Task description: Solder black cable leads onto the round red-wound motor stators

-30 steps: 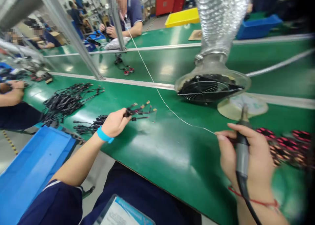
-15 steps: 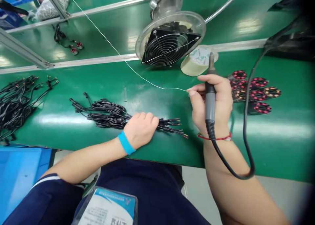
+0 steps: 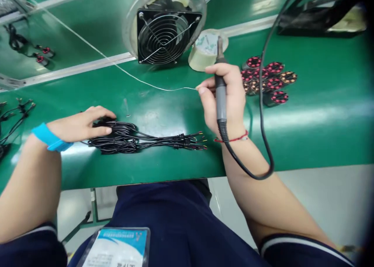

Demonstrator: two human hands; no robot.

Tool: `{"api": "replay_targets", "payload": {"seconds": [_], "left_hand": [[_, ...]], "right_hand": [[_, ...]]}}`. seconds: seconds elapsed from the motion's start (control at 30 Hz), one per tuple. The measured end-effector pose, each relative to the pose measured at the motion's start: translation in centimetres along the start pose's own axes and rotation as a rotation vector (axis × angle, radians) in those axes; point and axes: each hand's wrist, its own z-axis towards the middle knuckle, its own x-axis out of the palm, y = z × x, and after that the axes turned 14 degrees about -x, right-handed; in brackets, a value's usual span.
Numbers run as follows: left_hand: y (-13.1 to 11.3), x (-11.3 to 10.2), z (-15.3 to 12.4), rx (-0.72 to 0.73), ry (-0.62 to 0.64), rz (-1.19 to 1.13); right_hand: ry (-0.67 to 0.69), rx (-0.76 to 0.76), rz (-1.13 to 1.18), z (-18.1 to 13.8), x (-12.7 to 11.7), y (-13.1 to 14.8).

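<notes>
My right hand is closed around a soldering iron, its tip pointing up and away from me. A thin solder wire is pinched between that hand's thumb and finger, and it runs up to the upper left. On the bench, my left hand is at the left end of a bundle of black cables, thumb and forefinger around the coils; its other fingers are hidden. The bundle's stripped, coloured wire ends point right, towards my right wrist.
A fan on a duct hangs over the bench. Beside it stands a roll of tape. Several motor stators with red or copper windings sit at the right. More black cables lie at the far left. The iron's cord loops past my right forearm.
My left hand has moved left, from near the wire ends to the coiled end of the cables. The bundle lies straighter. The view has shifted; my right hand still holds the iron and solder.
</notes>
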Motion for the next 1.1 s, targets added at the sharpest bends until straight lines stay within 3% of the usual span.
{"api": "replay_targets", "payload": {"seconds": [0.13, 0.3, 0.43, 0.67, 0.8, 1.0, 1.1], "left_hand": [[0.4, 0.0, -1.4, -0.056, 0.138, 0.032], [-1.2, 0.6, -2.7, -0.081, 0.099, 0.055], [-1.7, 1.1, -3.6, -0.121, -0.060, 0.051], [-1.5, 0.1, -6.0, 0.027, -0.546, 0.168], [-1.2, -0.5, -4.4, -0.047, -0.620, 0.177], [-0.7, 0.8, -0.3, -0.012, -0.456, 0.444], [-2.1, 1.5, 0.1, -0.021, -0.523, 0.455]], "right_hand": [[0.001, 0.035, 0.036, -0.1, 0.1, 0.2], [0.001, 0.038, 0.028, -0.2, 0.2, -0.1], [-0.013, 0.038, 0.040, -0.1, 0.0, 0.0], [-0.014, 0.062, 0.057, 0.2, -0.1, 0.3], [-0.017, 0.046, 0.052, 0.1, -0.1, 0.1], [-0.032, 0.029, 0.047, 0.2, -0.1, 0.2], [-0.020, 0.034, 0.057, 0.2, -0.1, 0.4]]}}
